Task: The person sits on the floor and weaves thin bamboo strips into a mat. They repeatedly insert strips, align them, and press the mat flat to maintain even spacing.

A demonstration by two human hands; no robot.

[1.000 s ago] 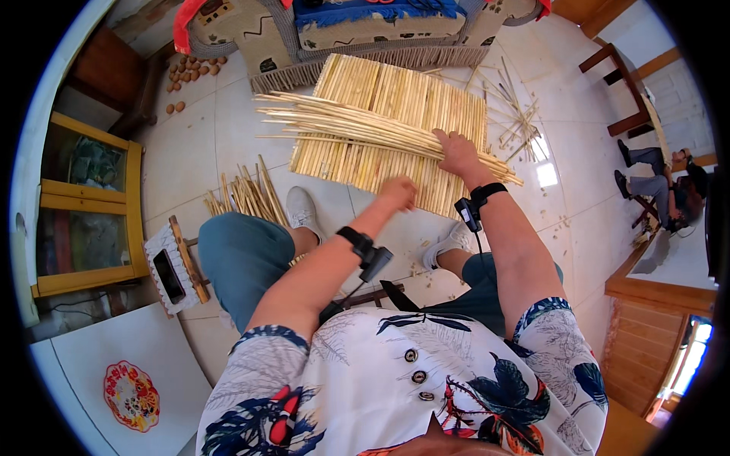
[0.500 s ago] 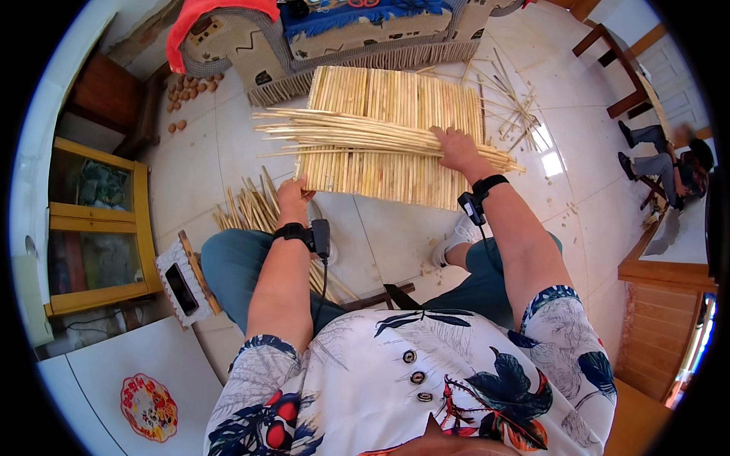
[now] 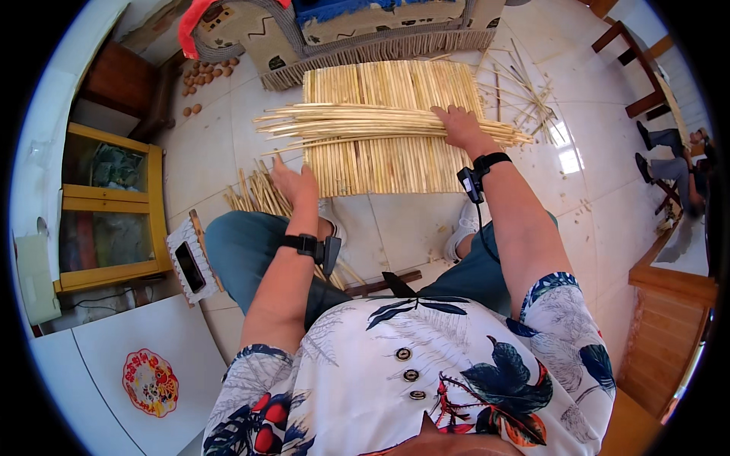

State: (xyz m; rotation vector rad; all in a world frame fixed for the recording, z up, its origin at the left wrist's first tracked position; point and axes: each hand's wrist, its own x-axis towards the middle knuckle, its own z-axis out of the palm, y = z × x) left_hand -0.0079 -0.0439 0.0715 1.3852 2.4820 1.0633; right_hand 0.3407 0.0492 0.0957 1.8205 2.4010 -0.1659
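Note:
A mat of pale reed stalks lies in front of me, its stalks side by side. Across its middle stretches a loose bundle of long thin stalks, with ends fanning past both sides of the mat. My right hand grips this bundle near its right end, fingers closed over the top. Beside the mat's left edge is my left hand, fingers apart and nothing held. Under and beyond it, more cut stalks lie on the floor by my left knee.
A patterned sofa with a fringe stands beyond the mat. Scattered stalks lie on the tiles to the right. At left are a yellow glass-door cabinet and a phone on a small stand. A person sits far right.
My left hand has let go of the mat's near left corner and opened beside it. The mat has turned slightly and now lies straighter. My right hand stays on the bundle.

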